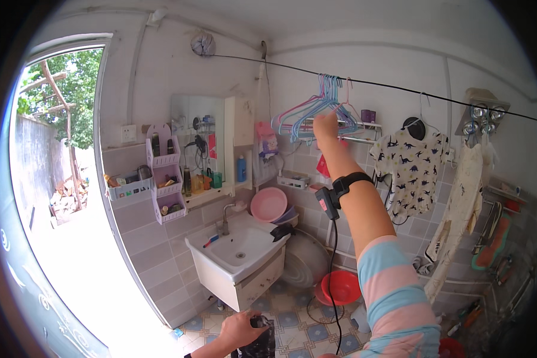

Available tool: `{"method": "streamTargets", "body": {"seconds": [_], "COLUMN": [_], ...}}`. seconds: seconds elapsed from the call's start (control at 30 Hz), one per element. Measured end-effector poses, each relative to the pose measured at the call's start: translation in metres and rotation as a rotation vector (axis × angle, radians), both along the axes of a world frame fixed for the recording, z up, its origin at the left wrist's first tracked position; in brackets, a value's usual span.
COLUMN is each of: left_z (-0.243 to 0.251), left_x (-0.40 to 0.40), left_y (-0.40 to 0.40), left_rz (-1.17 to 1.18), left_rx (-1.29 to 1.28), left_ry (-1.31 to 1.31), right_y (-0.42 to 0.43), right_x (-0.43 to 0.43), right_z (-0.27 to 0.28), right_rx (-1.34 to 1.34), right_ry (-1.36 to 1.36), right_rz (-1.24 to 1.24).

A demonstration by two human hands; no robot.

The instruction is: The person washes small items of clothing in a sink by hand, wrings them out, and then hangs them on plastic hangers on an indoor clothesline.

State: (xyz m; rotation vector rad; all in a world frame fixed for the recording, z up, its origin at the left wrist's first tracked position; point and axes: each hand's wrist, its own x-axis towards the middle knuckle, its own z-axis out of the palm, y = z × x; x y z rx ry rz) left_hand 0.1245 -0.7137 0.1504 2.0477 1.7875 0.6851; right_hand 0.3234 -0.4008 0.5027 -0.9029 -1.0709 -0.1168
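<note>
My right hand [326, 127] is raised to the clothesline [291, 69], its fingers closed around one arm of a pink clothes hanger [348, 99]. That hanger's hook still rests on the line. Just left of it hangs a bunch of blue and pink plastic hangers [313, 117], partly hidden behind my hand. Low in the view, my left hand [244, 329] grips a black piece of cloth [262, 335] with pale marks. Its lower part runs out of the picture.
A white washbasin [239, 244] on a cabinet stands ahead, with a pink basin [268, 204] behind it. Red basins [341, 286] sit on the tiled floor. A dinosaur-print shirt [411, 170] and pale trousers [458, 201] hang at right. At left is an open doorway [103, 179].
</note>
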Motion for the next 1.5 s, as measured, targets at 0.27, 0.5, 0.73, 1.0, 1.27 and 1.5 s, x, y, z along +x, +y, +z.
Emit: {"method": "streamTargets", "body": {"seconds": [0.27, 0.5, 0.73, 1.0, 1.27, 1.5], "left_z": [-0.006, -0.009, -0.011, -0.005, -0.011, 0.011], "left_x": [0.007, 0.035, 0.055, 0.073, 0.065, 0.037], "left_y": [0.019, 0.041, 0.065, 0.101, 0.134, 0.156], "left_rz": [-0.075, -0.155, -0.199, -0.198, -0.259, -0.365], "left_rx": [-0.011, -0.02, 0.006, -0.023, 0.133, 0.03], "left_ry": [0.023, 0.019, -0.012, -0.037, -0.064, 0.013], "right_y": [-0.051, -0.032, -0.035, -0.022, -0.034, -0.03], "right_x": [0.037, 0.043, 0.034, 0.036, 0.025, 0.021], "right_z": [-0.004, 0.009, 0.015, 0.039, 0.051, 0.061], "right_rx": [-0.346, 0.455, 0.076, 0.657, -0.143, -0.434], "right_ry": [-0.371, -1.163, -1.307, -1.091, -1.216, -1.246], "right_rz": [-0.522, -0.366, -0.295, -0.144, -0.346, -0.722]}}
